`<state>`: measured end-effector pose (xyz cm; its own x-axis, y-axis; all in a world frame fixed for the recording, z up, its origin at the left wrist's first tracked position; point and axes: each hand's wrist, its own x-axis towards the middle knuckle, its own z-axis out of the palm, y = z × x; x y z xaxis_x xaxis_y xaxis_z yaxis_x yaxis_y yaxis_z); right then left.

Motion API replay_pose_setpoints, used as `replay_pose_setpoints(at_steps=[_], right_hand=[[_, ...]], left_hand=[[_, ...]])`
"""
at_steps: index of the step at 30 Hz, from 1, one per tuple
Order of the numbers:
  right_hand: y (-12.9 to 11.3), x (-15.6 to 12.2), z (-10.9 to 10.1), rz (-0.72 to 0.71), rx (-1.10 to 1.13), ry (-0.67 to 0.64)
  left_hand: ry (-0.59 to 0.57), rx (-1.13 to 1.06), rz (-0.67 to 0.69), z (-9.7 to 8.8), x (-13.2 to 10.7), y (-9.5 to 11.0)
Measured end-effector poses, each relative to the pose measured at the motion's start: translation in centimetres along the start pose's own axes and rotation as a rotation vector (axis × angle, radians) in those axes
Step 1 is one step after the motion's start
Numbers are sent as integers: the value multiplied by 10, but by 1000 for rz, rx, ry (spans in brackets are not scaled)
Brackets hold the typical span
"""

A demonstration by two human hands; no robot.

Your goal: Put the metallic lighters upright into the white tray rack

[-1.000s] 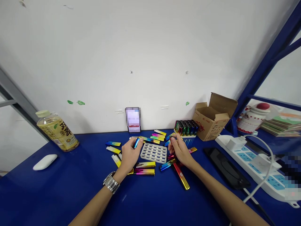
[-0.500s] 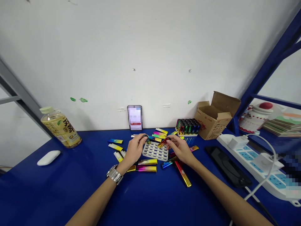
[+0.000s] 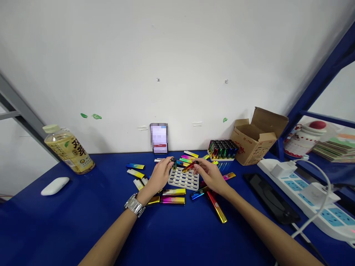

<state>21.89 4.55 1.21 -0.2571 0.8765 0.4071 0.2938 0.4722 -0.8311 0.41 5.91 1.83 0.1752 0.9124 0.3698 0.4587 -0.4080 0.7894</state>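
Observation:
My left hand (image 3: 160, 173), with a silver watch at the wrist, is closed on a dark green lighter (image 3: 174, 164). That lighter stands nearly upright at the far left corner of a white tray with holes (image 3: 183, 180). Between the fingertips of my right hand (image 3: 212, 175) is a shiny red-gold lighter (image 3: 189, 167), tilted over the tray's far right part. Its lower end points left. A red and gold lighter (image 3: 217, 207), a blue one (image 3: 199, 193) and a pink-yellow one (image 3: 172, 200) lie on the blue table around the tray. Fingers partly cover both held lighters.
A full tray of upright lighters (image 3: 222, 149) stands at the back right beside an open cardboard box (image 3: 251, 144). A phone (image 3: 159, 138) leans on the wall. To the right are a black phone (image 3: 270, 197) and power strip (image 3: 307, 199); at left, a drink bottle (image 3: 69, 149) and white case (image 3: 54, 186).
The lighter in my left hand looks more upright at the tray's corner. My right hand has shifted slightly left with its lighter. The camera view has moved a little.

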Motion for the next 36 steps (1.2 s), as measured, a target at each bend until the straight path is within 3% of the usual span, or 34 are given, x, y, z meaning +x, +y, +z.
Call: replay_pose_setpoints(at_steps=[10,15,20,24,28,31,36], right_hand=[[-18,40,15,-125,-406,-121],[-27,50,17,-43,-709,-197],[-34,52,15,65,-960,-312],[-37,54,13,57,-1033,-371],[-45,57,13,-41,-1066,-429],[-54,58,12,-96,-1075,-464],[-61,60,15,-55,-1066,-518]], left_hand=[[-4,128,44,7,3,-11],[-2,255,82,3,1,-10],[8,403,84,-12,-1,-17],[2,569,50,-31,-2,-25],[-11,677,17,-44,-4,-33],[-8,729,74,-43,-6,-37],[-30,850,93,-32,-10,-37]])
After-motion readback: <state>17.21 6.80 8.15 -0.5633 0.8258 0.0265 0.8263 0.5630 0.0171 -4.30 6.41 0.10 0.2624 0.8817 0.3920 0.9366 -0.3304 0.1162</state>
